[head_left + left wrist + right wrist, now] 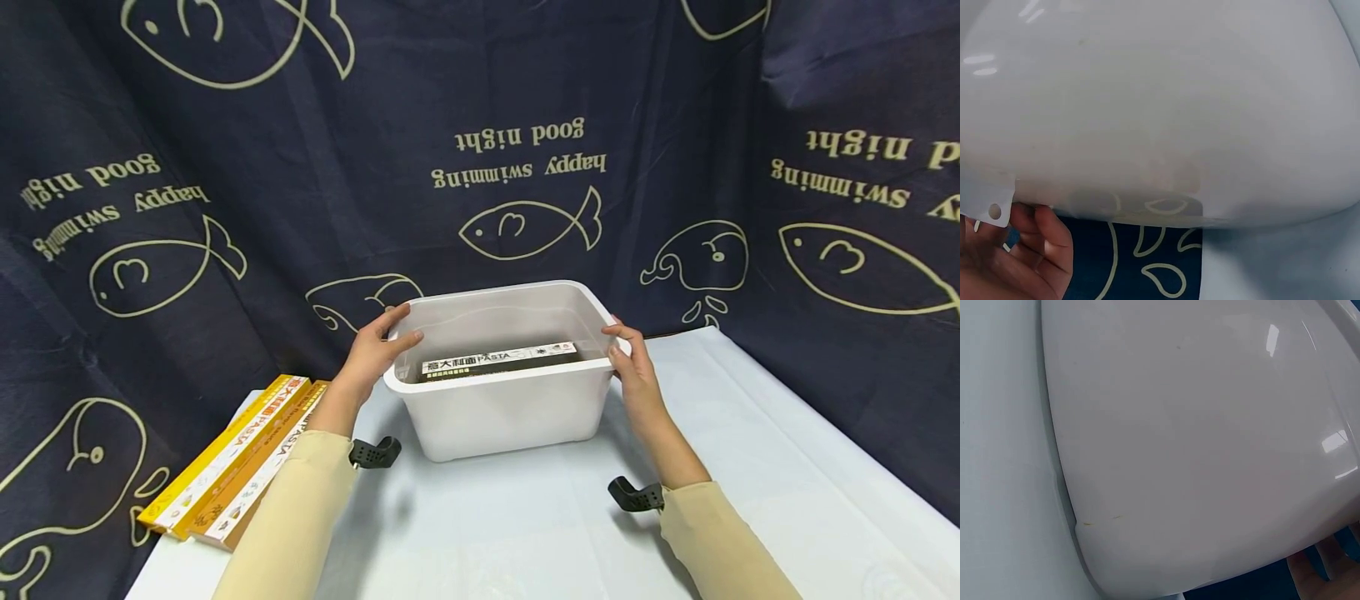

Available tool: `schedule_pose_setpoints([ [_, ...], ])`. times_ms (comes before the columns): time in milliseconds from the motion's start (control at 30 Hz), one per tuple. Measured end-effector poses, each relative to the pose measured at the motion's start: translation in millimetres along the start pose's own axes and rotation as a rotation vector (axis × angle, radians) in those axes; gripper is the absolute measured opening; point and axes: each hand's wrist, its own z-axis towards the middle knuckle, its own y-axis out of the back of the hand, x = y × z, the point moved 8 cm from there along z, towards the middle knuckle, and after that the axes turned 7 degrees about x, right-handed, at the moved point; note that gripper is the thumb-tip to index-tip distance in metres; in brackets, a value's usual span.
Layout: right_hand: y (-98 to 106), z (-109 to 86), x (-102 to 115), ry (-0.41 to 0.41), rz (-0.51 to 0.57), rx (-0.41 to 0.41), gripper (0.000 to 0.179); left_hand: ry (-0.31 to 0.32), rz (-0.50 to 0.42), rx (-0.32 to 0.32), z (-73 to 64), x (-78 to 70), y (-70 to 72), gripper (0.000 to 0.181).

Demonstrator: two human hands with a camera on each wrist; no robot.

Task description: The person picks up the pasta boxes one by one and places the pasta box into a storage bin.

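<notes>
A white plastic bin point(510, 408) stands on the table, its near wall facing me. Inside it lies a black and white pasta box point(498, 360), its lower part hidden by the near wall. My left hand point(372, 354) grips the bin's left rim, thumb over the edge and fingers outside. At the opposite end my right hand point(633, 367) holds the right rim in the same way. In the left wrist view, curled fingers of the left hand point(1041, 250) show under the rim. Only a few fingers of the right hand point(1329, 569) appear in the right wrist view.
Two more pasta boxes lie side by side at the table's left edge: a yellow box point(225, 454) and a brown box point(258, 475), the latter partly behind the left forearm. A dark blue curtain point(420, 108) with fish prints hangs behind the pale blue-white tabletop point(510, 525).
</notes>
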Motion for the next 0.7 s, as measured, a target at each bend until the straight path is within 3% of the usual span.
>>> schedule_pose_setpoints([
  [700, -0.5, -1.4, -1.8, -0.031, -0.009, 0.044, 0.039, 0.014, -0.13, -0.052, -11.1, 9.2, -1.3, 0.055],
])
